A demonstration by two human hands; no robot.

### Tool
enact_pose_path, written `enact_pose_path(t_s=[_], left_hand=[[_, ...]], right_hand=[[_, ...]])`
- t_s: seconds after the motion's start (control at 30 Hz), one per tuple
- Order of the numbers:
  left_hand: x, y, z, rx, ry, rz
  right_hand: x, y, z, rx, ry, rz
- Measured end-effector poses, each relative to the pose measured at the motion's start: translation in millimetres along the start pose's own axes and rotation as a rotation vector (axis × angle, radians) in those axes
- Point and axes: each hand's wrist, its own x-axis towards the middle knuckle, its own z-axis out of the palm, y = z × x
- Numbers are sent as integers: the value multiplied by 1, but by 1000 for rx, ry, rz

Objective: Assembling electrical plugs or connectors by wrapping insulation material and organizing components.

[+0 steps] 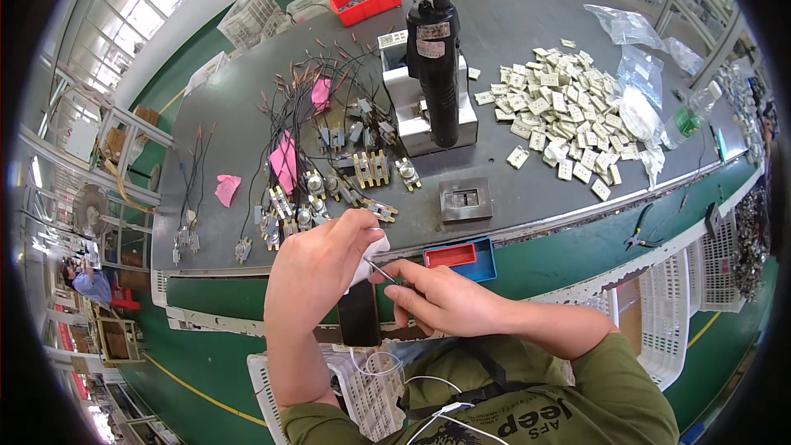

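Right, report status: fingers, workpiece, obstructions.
Left fingers pinching white piece. Right fingers gripping thin tool, tip at piece, contact unclear. Black slab below, seemingly not in the way.

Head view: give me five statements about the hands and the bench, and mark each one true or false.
1. The left hand holds a white piece. True.
2. The right hand is empty. False: it holds a slim tool with a thin shaft, directed toward the white piece.
3. The small red tray sits in a blue tray. True.
4. The pile of pale blocks lies left of the black cylindrical tool. False: it lies to the right of it.
5. The large red bin stands at the far side of the bench. True.
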Motion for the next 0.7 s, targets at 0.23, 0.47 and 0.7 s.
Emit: enact_pose_path(t_s=[0.23,0.47,0.7], left_hand=[[-1,0,4,72,51,84],[-31,30,13,225,65,101],[-49,19,5,-102,173,147]], right_hand=[[2,1,0,89,-5,45],[7,27,7,165,198,-122],[4,27,6,139,227,-270]])
